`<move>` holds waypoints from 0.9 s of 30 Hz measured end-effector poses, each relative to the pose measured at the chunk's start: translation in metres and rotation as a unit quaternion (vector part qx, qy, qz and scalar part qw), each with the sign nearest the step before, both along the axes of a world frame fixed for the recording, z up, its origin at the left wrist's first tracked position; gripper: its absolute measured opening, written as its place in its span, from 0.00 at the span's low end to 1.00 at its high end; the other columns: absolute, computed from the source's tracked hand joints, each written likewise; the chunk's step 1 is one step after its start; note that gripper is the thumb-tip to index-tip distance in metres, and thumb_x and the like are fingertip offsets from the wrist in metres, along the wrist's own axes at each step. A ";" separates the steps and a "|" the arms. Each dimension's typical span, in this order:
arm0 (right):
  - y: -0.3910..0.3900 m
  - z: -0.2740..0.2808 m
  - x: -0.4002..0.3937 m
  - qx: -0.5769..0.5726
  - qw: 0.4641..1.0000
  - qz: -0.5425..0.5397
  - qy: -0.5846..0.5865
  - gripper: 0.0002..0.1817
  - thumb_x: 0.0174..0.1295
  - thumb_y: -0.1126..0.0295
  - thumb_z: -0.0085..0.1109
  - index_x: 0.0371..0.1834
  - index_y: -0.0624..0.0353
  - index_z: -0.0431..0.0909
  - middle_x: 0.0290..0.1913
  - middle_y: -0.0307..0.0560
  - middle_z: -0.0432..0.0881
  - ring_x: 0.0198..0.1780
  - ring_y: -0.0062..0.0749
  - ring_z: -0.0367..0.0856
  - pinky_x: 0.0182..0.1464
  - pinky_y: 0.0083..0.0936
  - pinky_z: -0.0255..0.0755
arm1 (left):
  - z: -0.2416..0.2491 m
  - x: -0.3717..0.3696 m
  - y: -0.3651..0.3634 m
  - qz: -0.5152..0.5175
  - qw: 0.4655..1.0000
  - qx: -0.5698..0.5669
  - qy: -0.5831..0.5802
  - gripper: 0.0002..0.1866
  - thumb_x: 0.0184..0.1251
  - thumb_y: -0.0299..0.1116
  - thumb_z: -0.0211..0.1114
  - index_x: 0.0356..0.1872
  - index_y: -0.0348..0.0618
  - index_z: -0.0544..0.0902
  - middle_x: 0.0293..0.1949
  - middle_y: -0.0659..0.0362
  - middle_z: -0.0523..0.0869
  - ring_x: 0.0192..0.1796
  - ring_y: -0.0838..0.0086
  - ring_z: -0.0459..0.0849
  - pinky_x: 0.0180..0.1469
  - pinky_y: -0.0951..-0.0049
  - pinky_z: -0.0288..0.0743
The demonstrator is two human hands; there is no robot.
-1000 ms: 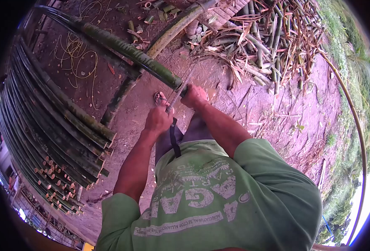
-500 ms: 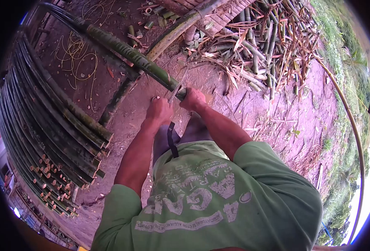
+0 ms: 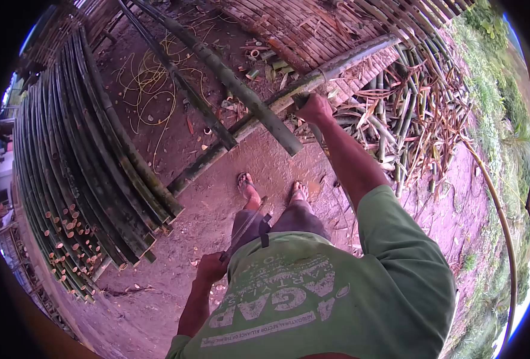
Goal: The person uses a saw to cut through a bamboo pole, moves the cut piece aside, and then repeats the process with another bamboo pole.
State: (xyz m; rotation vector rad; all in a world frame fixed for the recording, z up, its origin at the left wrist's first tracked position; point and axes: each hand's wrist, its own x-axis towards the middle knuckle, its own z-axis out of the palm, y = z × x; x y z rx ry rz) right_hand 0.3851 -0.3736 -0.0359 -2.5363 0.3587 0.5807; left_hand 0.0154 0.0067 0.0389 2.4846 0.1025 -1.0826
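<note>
My left hand (image 3: 211, 268) is low beside the green shirt, closed around the dark handle of a long knife (image 3: 246, 227). Its narrow blade slants up across my thigh. Further forward, my right hand (image 3: 316, 110) is closed around a short bamboo piece (image 3: 301, 99), which shows on both sides of the fist. Left of that hand, the near end of a thick green bamboo pole (image 3: 259, 110) juts out over a crosswise bamboo rail (image 3: 247, 124). A thinner dark pole (image 3: 199, 105) also rests on the rail, to its left.
Long bamboo poles (image 3: 91, 149) lie stacked at the left. A heap of bamboo offcuts and strips (image 3: 403, 107) covers the ground at right, beside a slatted bamboo platform (image 3: 295, 30). Yellow cord (image 3: 148, 84) lies tangled on the muddy ground. My feet (image 3: 300, 191) are in sandals.
Both hands were together at the thick pole's near end. My left hand has drawn back with the knife, while my right hand has moved forward and right with the bamboo piece. The view has shifted.
</note>
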 end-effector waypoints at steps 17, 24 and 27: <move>0.126 -0.011 -0.100 0.159 0.971 0.137 0.116 0.36 0.36 0.54 0.73 0.47 0.67 0.76 0.41 0.63 0.83 0.46 0.51 0.83 0.49 0.39 0.76 | 0.038 -0.033 0.038 0.216 0.971 0.050 -0.092 0.20 0.62 0.46 0.63 0.23 0.36 0.80 0.19 0.44 0.79 0.23 0.52 0.81 0.28 0.58 0.72; 0.238 0.001 -0.171 0.346 0.913 0.106 0.189 0.37 0.32 0.61 0.75 0.49 0.68 0.74 0.38 0.55 0.82 0.42 0.40 0.82 0.48 0.33 0.75 | 0.072 -0.119 0.059 0.317 0.936 0.121 -0.097 0.19 0.59 0.42 0.66 0.18 0.36 0.80 0.13 0.46 0.76 0.15 0.59 0.76 0.22 0.60 0.66; 0.254 -0.071 -0.202 0.147 0.977 0.128 0.086 0.39 0.38 0.60 0.70 0.56 0.64 0.66 0.45 0.59 0.82 0.51 0.51 0.81 0.56 0.38 0.72 | 0.077 -0.128 0.059 0.351 0.922 0.137 -0.086 0.19 0.59 0.42 0.67 0.17 0.36 0.80 0.13 0.47 0.75 0.14 0.60 0.74 0.22 0.60 0.65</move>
